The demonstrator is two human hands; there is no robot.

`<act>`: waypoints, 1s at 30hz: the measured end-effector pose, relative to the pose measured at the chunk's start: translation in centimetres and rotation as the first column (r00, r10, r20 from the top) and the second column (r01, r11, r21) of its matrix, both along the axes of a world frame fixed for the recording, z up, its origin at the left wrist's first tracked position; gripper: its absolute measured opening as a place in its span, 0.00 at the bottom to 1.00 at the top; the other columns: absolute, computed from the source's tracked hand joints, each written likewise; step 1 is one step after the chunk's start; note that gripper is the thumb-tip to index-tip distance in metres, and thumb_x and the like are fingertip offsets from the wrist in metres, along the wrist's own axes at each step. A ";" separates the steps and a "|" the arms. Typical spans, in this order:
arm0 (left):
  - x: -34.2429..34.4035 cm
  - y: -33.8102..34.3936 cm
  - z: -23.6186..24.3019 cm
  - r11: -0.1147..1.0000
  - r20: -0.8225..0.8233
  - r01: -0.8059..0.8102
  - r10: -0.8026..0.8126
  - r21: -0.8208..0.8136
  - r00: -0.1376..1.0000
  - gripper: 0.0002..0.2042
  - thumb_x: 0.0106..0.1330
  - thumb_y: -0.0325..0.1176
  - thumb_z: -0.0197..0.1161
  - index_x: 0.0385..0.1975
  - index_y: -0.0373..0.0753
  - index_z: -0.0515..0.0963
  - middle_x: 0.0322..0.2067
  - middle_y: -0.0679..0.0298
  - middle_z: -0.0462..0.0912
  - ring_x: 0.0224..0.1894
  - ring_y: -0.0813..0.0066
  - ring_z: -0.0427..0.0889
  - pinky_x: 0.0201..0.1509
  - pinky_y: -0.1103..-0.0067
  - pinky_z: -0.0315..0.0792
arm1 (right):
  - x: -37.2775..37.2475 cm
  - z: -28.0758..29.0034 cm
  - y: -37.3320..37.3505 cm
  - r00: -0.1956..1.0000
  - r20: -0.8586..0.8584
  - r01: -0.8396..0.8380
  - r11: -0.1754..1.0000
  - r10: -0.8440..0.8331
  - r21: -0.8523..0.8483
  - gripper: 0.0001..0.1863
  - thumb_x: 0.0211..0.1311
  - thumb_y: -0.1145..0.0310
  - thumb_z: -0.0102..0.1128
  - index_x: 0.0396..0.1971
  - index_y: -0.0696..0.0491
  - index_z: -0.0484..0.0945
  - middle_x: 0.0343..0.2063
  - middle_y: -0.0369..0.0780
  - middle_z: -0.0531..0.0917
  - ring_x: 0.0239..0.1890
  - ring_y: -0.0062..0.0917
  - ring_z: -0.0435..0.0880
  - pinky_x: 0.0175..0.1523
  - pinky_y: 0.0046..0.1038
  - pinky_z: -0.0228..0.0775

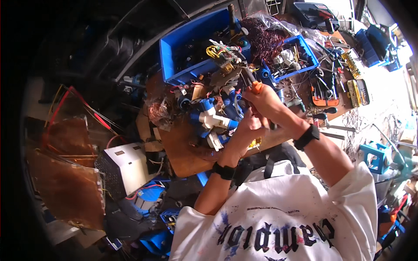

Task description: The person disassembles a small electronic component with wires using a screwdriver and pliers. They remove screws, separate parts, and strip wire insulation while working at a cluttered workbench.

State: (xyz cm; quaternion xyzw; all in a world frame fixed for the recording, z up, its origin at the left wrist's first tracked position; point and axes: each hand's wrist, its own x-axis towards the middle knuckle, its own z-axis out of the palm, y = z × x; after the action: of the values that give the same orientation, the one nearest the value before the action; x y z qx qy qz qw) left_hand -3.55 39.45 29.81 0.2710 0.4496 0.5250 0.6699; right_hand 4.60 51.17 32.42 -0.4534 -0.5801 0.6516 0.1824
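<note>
My right hand point(266, 104) is closed round an orange-handled tool point(257, 88); its kind is not clear. Metal prongs show just beyond the orange part, but I cannot tell whether they belong to it. Close below, my left hand point(249, 128) is closed, its fingers curled near the right hand's; anything in them is hidden. Left of the hands, a white and blue plastic fitting point(215, 119) lies among other blue and white parts on the wooden table point(185, 150). Beyond the hands is a bundle of coloured wires point(215, 52).
A large blue bin point(167, 65) stands at the back, with a smaller blue tray point(314, 65) of parts to its right. Tangled dark red wire point(261, 39) is heaped between them. An orange tool case point(324, 102) lies at right. A white perforated box point(128, 167) stands at left.
</note>
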 end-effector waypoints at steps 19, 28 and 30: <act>5.2 -1.8 -16.3 0.907 -0.259 -0.383 0.334 -0.173 0.906 0.32 0.59 0.38 0.66 0.61 0.36 0.60 0.47 0.60 0.76 0.52 0.69 0.75 0.54 0.74 0.70 | -1.9 -15.1 -3.3 0.935 0.355 -0.015 1.000 0.015 -0.002 0.18 0.54 0.54 0.66 0.30 0.57 0.80 0.26 0.49 0.84 0.31 0.43 0.84 0.38 0.37 0.75; 6.7 -1.4 -19.5 0.890 -0.412 -0.444 0.369 -0.101 0.833 0.21 0.62 0.36 0.63 0.52 0.35 0.69 0.44 0.60 0.77 0.47 0.72 0.77 0.47 0.74 0.71 | -2.1 -17.1 -2.8 0.876 0.481 0.001 0.996 0.042 -0.088 0.16 0.55 0.57 0.66 0.34 0.55 0.81 0.29 0.49 0.84 0.35 0.43 0.84 0.41 0.38 0.75; 7.8 -0.9 -18.9 0.793 -0.022 -0.591 0.595 -0.150 0.804 0.19 0.64 0.33 0.61 0.53 0.36 0.68 0.47 0.61 0.76 0.49 0.73 0.76 0.49 0.74 0.71 | -2.0 -18.4 -3.3 0.891 0.453 0.007 1.000 -0.014 0.018 0.16 0.55 0.58 0.65 0.35 0.56 0.80 0.30 0.49 0.84 0.36 0.43 0.84 0.42 0.37 0.75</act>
State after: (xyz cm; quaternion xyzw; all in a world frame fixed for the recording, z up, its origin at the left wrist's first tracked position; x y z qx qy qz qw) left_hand 4.25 38.55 10.96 0.0585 0.5409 0.6766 0.4961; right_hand 2.59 47.89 14.00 -0.5946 -0.6092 0.5225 0.0492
